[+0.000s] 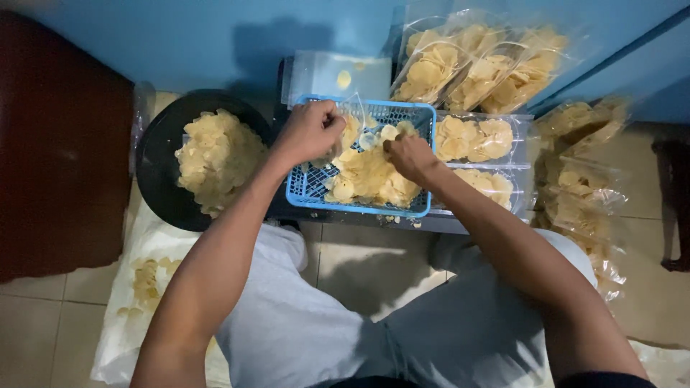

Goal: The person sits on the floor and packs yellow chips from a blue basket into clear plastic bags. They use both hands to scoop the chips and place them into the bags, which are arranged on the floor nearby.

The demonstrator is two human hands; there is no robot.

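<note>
A blue plastic basket sits in front of me, holding a heap of pale yellow chips. My left hand is closed on the mouth of a clear plastic bag over the basket's left half. My right hand rests on the chip heap with its fingers pinched around a few chips. Both forearms reach forward over my knees in light grey trousers.
A black round pan full of chips stands to the left. Filled clear bags of chips lie to the right and lean against the blue wall. A stack of empty bags lies behind the basket. A white sack lies on the tiled floor.
</note>
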